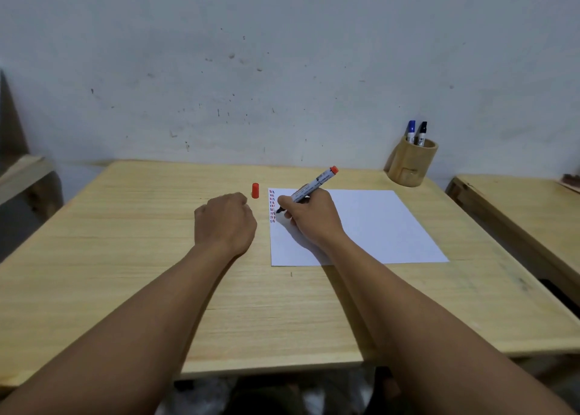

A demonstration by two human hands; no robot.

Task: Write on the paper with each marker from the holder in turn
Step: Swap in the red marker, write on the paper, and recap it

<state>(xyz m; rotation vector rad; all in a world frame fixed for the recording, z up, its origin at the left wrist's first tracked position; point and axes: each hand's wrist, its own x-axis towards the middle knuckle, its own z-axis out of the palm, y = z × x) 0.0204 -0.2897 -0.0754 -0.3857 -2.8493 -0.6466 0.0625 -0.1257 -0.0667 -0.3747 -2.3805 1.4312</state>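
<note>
A white sheet of paper point(370, 226) lies on the wooden table point(125, 257). My right hand point(310, 217) grips a red marker point(314, 184), uncapped, its tip touching the paper's left margin beside a column of short red and blue strokes point(271, 206). The marker's red cap point(255, 190) stands upright on the table just left of the paper. My left hand point(224, 223) rests on the table as a closed fist, holding nothing, next to the cap. A round wooden holder point(411, 166) at the back right corner contains a blue marker point(410, 130) and a black marker point(422, 133).
A pale wall rises right behind the table. A second wooden table point(527, 213) stands to the right across a narrow gap. A wooden piece point(22, 173) sits at the far left.
</note>
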